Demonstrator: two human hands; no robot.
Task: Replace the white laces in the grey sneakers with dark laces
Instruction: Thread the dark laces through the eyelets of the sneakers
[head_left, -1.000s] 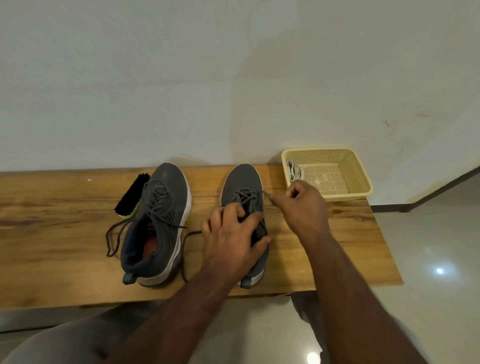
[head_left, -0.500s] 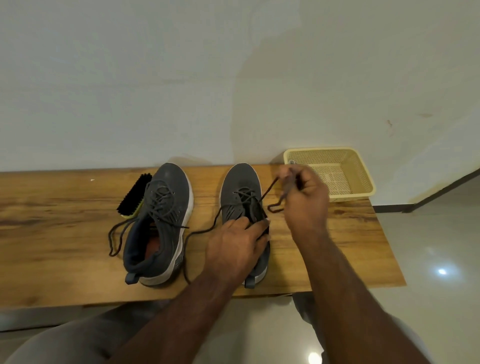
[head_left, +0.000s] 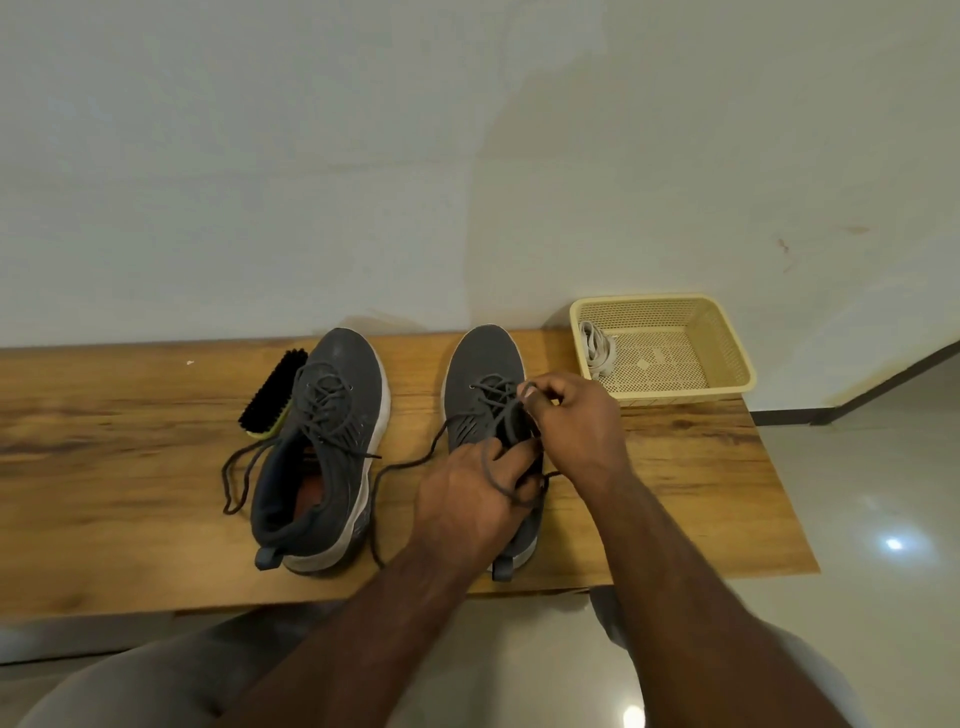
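Note:
Two grey sneakers stand side by side on the wooden bench, toes toward the wall. The left sneaker (head_left: 324, 431) carries a dark lace with loose ends trailing off to its left. The right sneaker (head_left: 485, 376) is partly laced with a dark lace (head_left: 405, 465) whose free end curls over the bench between the shoes. My left hand (head_left: 467, 499) rests on the right sneaker's opening and holds it down, a strand lying across its fingers. My right hand (head_left: 576, 426) pinches the lace's other end above the eyelets. White laces (head_left: 597, 349) lie in the basket.
A yellow plastic basket (head_left: 727, 358) sits at the bench's back right corner. A black shoe brush (head_left: 270, 389) lies beside the left sneaker. The wooden bench (head_left: 104, 467) runs along a white wall; its right end drops to a glossy tiled floor.
My right hand has come back down and left from near the basket toward the right sneaker's eyelets, bringing the lace end with it. My left hand stays on the shoe.

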